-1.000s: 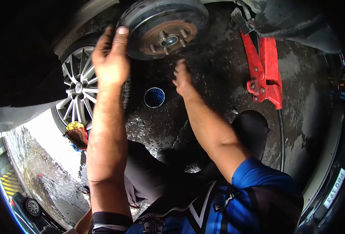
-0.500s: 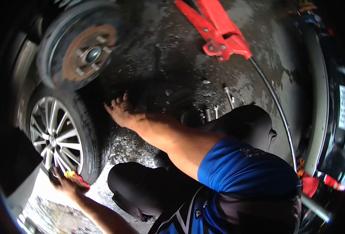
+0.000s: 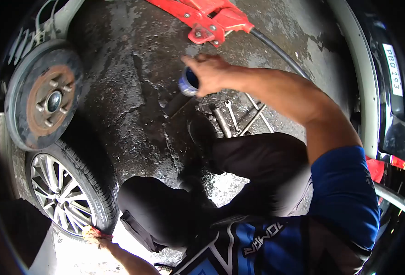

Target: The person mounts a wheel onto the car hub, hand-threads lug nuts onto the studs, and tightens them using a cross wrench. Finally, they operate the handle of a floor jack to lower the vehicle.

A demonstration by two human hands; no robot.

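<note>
My right hand [image 3: 211, 73] is closed around a blue round container [image 3: 187, 84] with an open top, above the floor near the red jack [image 3: 211, 20]. At lower left, my left hand [image 3: 104, 242] grips a red and yellow cloth [image 3: 91, 233] against the bottom edge of a wheel. That wheel [image 3: 65, 199] has silver spokes and a black tyre, and leans upright. Just above it is a bare hub with a rusty centre and several studs [image 3: 53, 101].
Wet dark concrete floor [image 3: 120, 91] lies ahead. By my right knee are a spanner [image 3: 232, 114], a metal socket or tube [image 3: 221, 121] and a cross-shaped wheel wrench [image 3: 253, 119]. The jack's long handle [image 3: 280, 52] runs rightward. Another car [image 3: 390, 114] stands at right.
My right hand has moved from beside the tyre rightward and now holds the blue container. My left hand has shifted slightly down with the cloth. The view has turned to the right.
</note>
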